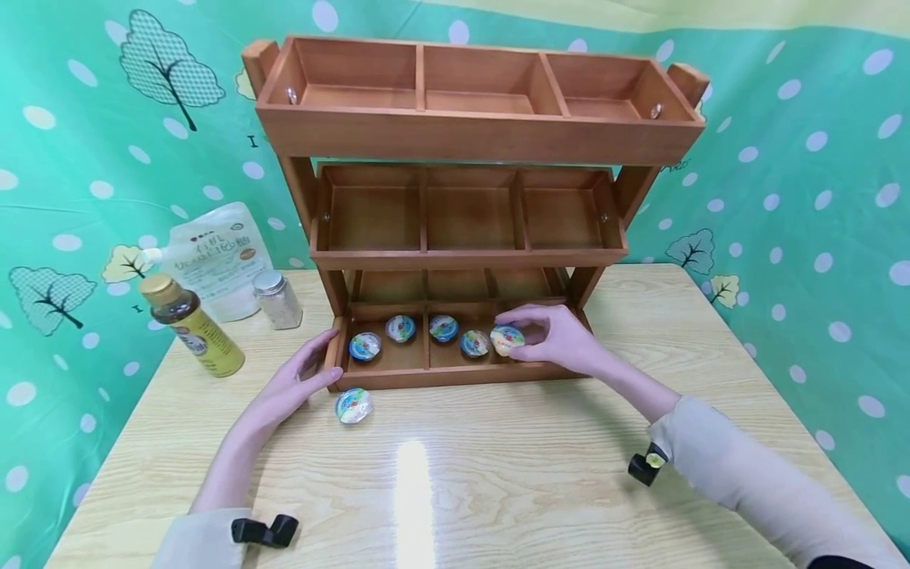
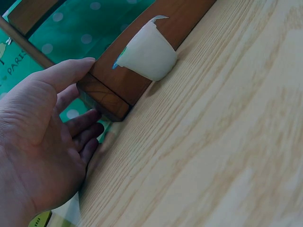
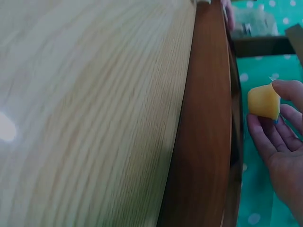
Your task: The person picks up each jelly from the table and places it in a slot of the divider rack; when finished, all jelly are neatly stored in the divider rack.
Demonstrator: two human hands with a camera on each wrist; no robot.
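My right hand [image 1: 558, 338] pinches a small jelly cup [image 1: 507, 340] with a printed foil lid, above the right part of the wooden rack's bottom tray [image 1: 384, 379]. In the right wrist view this cup [image 3: 264, 101] looks yellow, held between thumb and fingers. At the tray's left end, my left hand [image 1: 302, 375] holds the corner, thumb at the front and fingers round the side. Another jelly cup [image 1: 353, 405] stands on the table just before that corner; its white side [image 2: 149, 54] shows in the left wrist view. Several more cups, including one with a blue lid [image 1: 443, 328], sit inside the tray.
The rack's upper tiers [image 1: 483, 138] overhang the bottom tray, each split by dividers. Left of it on the table [image 1: 455, 474] are a yellow-labelled bottle [image 1: 195, 328], a jar with a silver lid [image 1: 277, 300] and a white pouch [image 1: 216, 261]. A green curtain [image 1: 803, 197] hangs behind.
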